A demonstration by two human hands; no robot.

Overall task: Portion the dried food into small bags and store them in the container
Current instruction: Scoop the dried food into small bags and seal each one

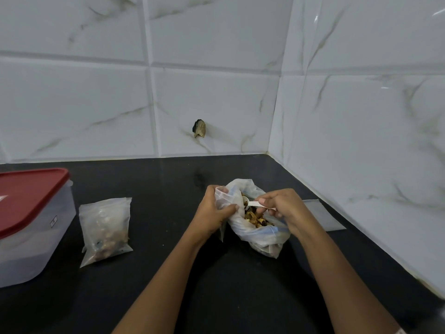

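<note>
One translucent rectangular plastic container [36, 237] sits on the black countertop [168, 273], far to the left of the big crumpled white plastic bag [243, 227]. Its one red lid [29, 194] is on, and the left edge of the view cuts it off. One small clear zip bag [106, 230], filled with brownish dried pieces, lies flat between that container and the big bag, nearer the container and touching neither.

The left hand [214, 210] is at the big bag's left edge. Its fingers and thumb are curled round a second small clear zip bag [225, 198], gripping it near the mouth, with the mouth right against the big bag's opening and the rest hanging down towards the counter.

The big bag stands open on the counter. Its mixed yellow, brown and dark dried food [255, 216] shows inside.

One small white plastic spoon [254, 203] reaches into the opening from the right, with its bowl over the food. The right hand [286, 208], at the big bag's right rim, pinches the spoon's handle in curled fingers.

A third small clear bag [325, 216] lies flat just right of the big bag, partly behind the right hand. It looks empty.

White marbled wall tiles stand behind, with one dark chipped hole [199, 128] above the big bag.
</note>
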